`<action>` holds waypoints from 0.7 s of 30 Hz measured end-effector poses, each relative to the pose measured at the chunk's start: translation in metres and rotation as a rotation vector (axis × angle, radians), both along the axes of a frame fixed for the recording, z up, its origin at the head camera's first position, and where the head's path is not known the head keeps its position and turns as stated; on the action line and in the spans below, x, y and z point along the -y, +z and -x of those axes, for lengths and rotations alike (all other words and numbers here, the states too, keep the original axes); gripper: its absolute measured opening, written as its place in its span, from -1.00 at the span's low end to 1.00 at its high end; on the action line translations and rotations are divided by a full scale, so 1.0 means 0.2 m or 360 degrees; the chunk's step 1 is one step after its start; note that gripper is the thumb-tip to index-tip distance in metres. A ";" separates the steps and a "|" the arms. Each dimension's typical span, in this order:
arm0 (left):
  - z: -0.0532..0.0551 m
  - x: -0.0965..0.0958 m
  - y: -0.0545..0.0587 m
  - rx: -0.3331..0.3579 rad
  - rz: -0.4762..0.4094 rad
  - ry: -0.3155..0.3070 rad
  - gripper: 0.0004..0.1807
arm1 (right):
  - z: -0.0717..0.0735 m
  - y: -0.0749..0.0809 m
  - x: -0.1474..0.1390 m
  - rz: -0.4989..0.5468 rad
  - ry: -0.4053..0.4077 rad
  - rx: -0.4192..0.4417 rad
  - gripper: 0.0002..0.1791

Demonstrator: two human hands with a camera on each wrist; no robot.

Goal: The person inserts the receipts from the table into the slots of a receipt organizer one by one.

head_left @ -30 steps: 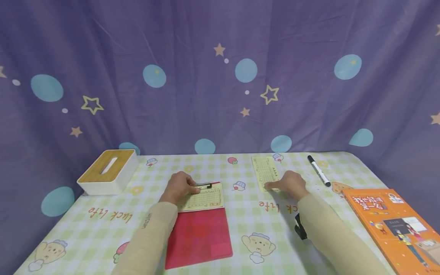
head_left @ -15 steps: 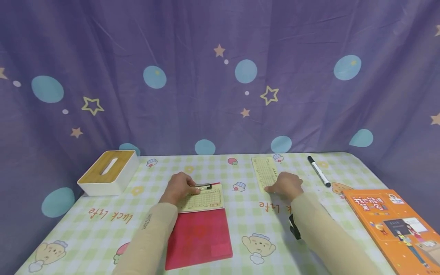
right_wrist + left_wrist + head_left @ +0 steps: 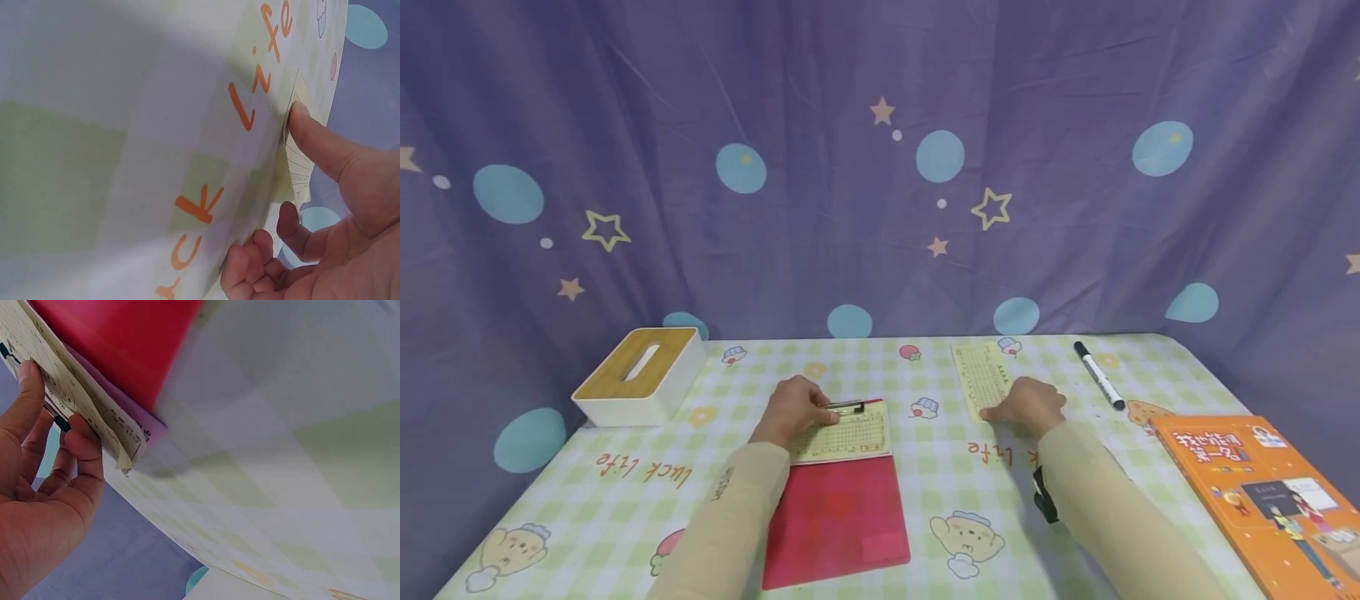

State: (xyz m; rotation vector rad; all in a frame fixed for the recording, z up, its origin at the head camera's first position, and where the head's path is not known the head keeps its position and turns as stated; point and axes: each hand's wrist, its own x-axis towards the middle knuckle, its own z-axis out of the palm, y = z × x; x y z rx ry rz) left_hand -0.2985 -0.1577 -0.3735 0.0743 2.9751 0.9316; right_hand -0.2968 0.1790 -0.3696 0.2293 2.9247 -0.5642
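In the head view, a red clipboard (image 3: pixel 838 525) lies at the middle front, with yellow printed sheets (image 3: pixel 861 433) under its metal clip (image 3: pixel 850 407). My left hand (image 3: pixel 793 408) grips the clip at its left end. The left wrist view puts the thumb (image 3: pixel 26 381) on the clip side and a bent finger by the sheets' edge. To the right lies a single yellow printed slip (image 3: pixel 979 371). My right hand (image 3: pixel 1030 404) holds the slip's near edge, thumb (image 3: pixel 319 137) on top and the index finger curled at its border; the other fingers are bent.
A white tissue box (image 3: pixel 640 375) with a wooden lid stands back left. A black-and-white marker (image 3: pixel 1099 377) lies back right, behind an orange book (image 3: pixel 1247 492). Some black object (image 3: pixel 1043 497) is partly hidden under the right forearm. A purple curtain (image 3: pixel 820 167) hangs behind the table.
My right hand and forearm have shifted slightly left, and the thumb now sits at the slip's near corner. The left hand stays on the clip.
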 end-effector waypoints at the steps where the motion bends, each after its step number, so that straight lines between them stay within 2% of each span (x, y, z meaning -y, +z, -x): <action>1: 0.00 0.00 0.00 0.0004 -0.0003 0.0004 -0.79 | 0.00 0.00 0.00 0.0001 0.0001 0.0001 -0.37; 9: -0.01 0.00 0.01 0.0000 -0.0002 0.0006 -0.79 | 0.01 -0.01 0.02 0.0030 -0.0045 0.0029 -0.33; 15: 0.00 0.00 0.01 -0.0019 0.0012 -0.0005 -0.80 | -0.01 0.00 0.03 0.0111 -0.0115 0.0027 -0.27; 21: 0.00 0.00 0.00 -0.0029 0.0000 0.0003 -0.80 | -0.01 -0.03 -0.01 0.0168 -0.0071 -0.0031 -0.30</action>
